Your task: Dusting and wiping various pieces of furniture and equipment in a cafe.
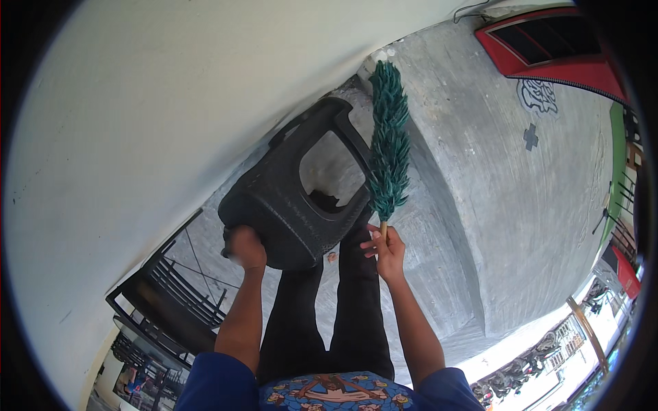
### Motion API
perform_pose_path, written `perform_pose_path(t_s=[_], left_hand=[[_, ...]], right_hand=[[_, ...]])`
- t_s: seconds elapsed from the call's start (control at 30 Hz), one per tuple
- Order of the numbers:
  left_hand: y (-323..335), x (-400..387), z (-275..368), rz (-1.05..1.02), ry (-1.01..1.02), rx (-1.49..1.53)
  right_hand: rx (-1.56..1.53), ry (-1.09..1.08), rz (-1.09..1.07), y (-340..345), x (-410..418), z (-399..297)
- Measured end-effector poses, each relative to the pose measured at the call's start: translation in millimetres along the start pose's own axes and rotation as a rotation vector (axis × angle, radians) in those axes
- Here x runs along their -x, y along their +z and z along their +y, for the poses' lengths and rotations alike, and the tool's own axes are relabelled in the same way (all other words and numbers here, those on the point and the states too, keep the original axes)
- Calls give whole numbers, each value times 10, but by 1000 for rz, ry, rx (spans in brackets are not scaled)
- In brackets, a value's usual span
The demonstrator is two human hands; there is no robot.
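A black plastic stool (277,205) is tipped over in front of my legs, and the grey floor shows through the large opening in it. My left hand (248,247) grips the stool at its near left corner; its fingers are partly blurred. A feather duster with dark green feathers (389,138) points away from me, to the right of the stool. Its thin light wooden handle (383,229) is pinched between the thumb and fingers of my right hand (389,253). Some of the feathers overlap the stool's right edge; I cannot tell whether they touch it.
A pale wall (154,103) runs along the left. On the right rises a raised concrete ledge (493,205). A black metal rack (180,293) stands by the wall at lower left. A red cabinet-like object (545,46) is at upper right. Several motorcycles (529,365) are parked at lower right.
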State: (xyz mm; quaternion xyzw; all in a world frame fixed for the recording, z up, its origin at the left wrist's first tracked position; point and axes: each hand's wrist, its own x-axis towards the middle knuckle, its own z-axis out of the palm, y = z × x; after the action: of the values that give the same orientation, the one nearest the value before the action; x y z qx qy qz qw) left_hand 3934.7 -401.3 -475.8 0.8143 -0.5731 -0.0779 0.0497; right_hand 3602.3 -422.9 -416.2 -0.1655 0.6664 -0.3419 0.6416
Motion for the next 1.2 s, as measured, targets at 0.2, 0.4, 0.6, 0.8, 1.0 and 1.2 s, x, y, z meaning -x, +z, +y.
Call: perform_pose_path(t_s=[0.2,0.4,0.6,0.8,1.0,1.2], left_hand=[[-297,90,-188,57,-416,293],[-653,51,512,-149,-412,312],[-605,112,231,-134,-547,379],[-667,179,-98,-235,-672,377],[-770,51,193,-224,-619,104],[-770,-121,522,-175,-618,-220]], right_hand=[[293,-191,106,74,-530,173],[522,-173,-74,275,-321,649],[602,-314,-20,115,64,745],[672,-267,197,-319,-300,350],[468,-205,305,-80,-1076,395],[496,-342,321,129,-1259,530]])
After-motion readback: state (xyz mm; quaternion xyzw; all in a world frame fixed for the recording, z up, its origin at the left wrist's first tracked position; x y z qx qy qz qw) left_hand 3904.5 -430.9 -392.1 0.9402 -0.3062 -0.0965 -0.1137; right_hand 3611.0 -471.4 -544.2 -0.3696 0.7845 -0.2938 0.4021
